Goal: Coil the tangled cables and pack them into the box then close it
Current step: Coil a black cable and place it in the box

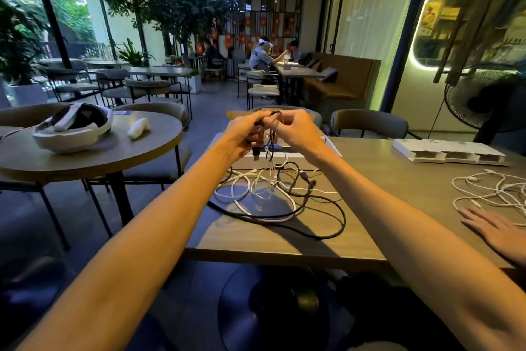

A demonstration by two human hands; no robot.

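Observation:
A tangle of black and white cables (273,197) lies on the wooden table (370,236) in front of me. Both my hands are raised above it. My left hand (244,131) and my right hand (296,130) pinch the same black cable (271,148), which hangs from them down to the pile, a dark plug dangling below my left hand. Behind my hands stands the open box (290,158), pale, with a cardboard flap up; my hands hide most of it.
Another person's hand (495,228) rests flat at the right by a second pile of white cables (495,188). A flat white box (449,152) lies at the far right. A round table (85,157) on the left carries a headset in a bowl-shaped case. Chairs stand around.

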